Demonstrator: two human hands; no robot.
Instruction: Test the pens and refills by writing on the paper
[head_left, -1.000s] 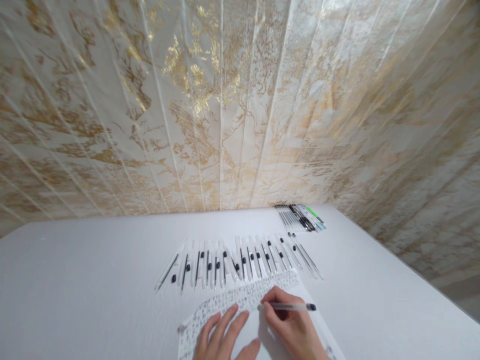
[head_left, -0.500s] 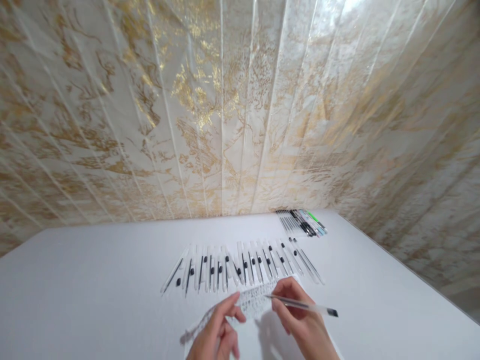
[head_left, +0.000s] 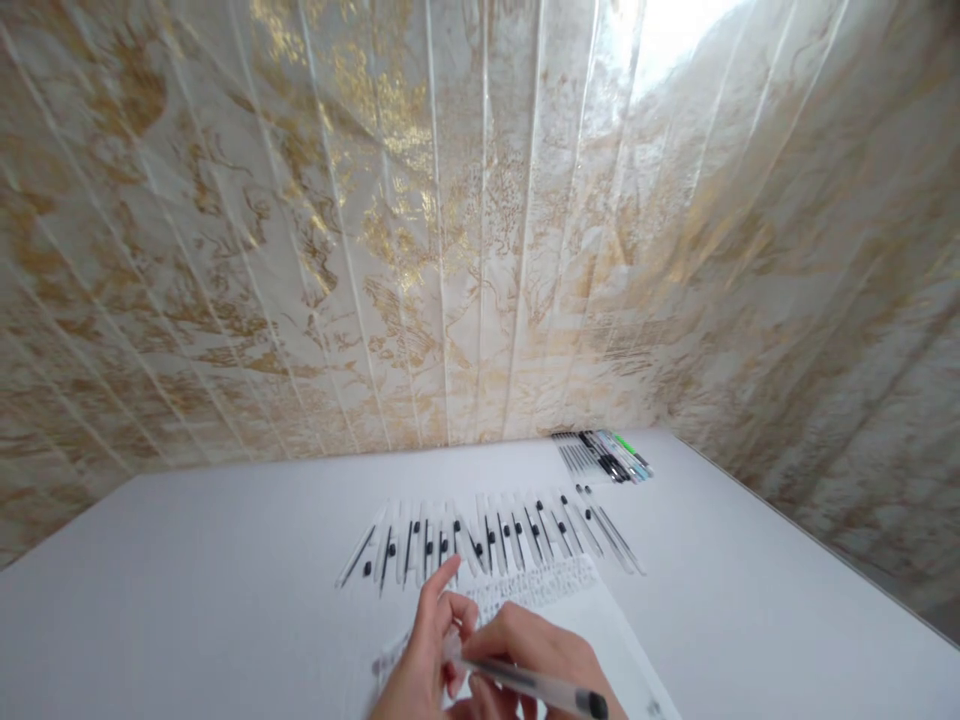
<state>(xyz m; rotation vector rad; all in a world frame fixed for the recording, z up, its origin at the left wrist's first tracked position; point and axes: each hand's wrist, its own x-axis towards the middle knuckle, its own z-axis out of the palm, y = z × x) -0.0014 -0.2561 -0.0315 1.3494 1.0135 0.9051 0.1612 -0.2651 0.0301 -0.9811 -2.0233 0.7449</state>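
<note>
My right hand (head_left: 532, 650) is closed around a translucent pen (head_left: 536, 685) with a black end, which points toward the lower right. The pen's front end meets my left hand (head_left: 431, 640). My left index finger is raised while the other fingers curl about a small pale translucent piece, which looks like a pen cap (head_left: 451, 645). Blur and the fingers hide how far the pen sits in it. Beneath both hands lies a sheet of paper (head_left: 611, 630) with rows of dark handwriting along its top.
Beyond the paper, a row of several taken-apart pens (head_left: 491, 535) with black refills and small black plugs spreads across the white table (head_left: 225, 590). Farther back at the right lie refills and pens (head_left: 611, 455), one bright green. A gold-patterned curtain (head_left: 450, 250) hangs behind the table.
My right hand has moved left and down with the pen, off the written lines, to meet my left hand. The pen's front end is now at the left fingers.
</note>
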